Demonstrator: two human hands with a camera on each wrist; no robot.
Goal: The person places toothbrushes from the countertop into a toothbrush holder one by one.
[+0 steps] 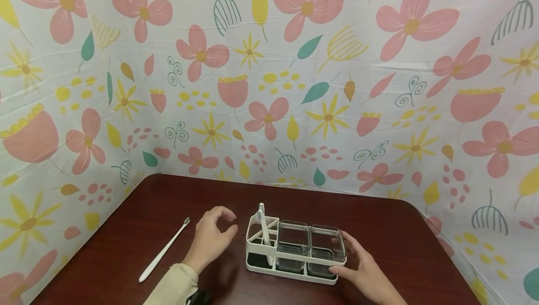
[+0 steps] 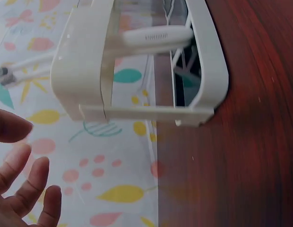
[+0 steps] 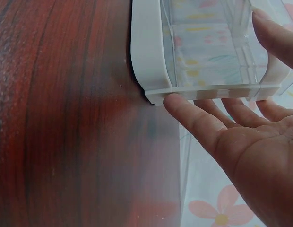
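Table, dark reddish-brown with wood grain (image 1: 379,221): positioned beneath all items; bordered at 12 o'clock by white fabric backdrop (image 1: 269,155) printed in pink, yellow and teal.
Holder, white frame with rounded corners, three bays and black base (image 1: 290,275): standing upright on table, near 6 o'clock in head view; long axis running roughly 9 to 3 o'clock.
Centre bay: fitted with clear square cup (image 1: 293,232).
3 o'clock bay: fitted with second clear square cup (image 1: 327,238).
9 o'clock bay: subdivided at top by thin white dividers; containing slim white toothbrush (image 1: 264,230), slightly tilted, head uppermost; two brush heads (image 2: 2,72) discernible in left wrist view.
Loose toothbrush, white with grey bristles (image 1: 164,250): lying on table at 9 o'clock from holder, well apart; head directed to 1 o'clock.
Left hand (image 1: 209,239): in beige sleeve (image 1: 174,284); between loose toothbrush and holder, apart from both.
Left grip: released, fingers loosely curved.
Right hand (image 1: 362,267): at holder's 3 o'clock end.
Right grip: grasping holder; thumb on 4 o'clock corner, other fingers against end.
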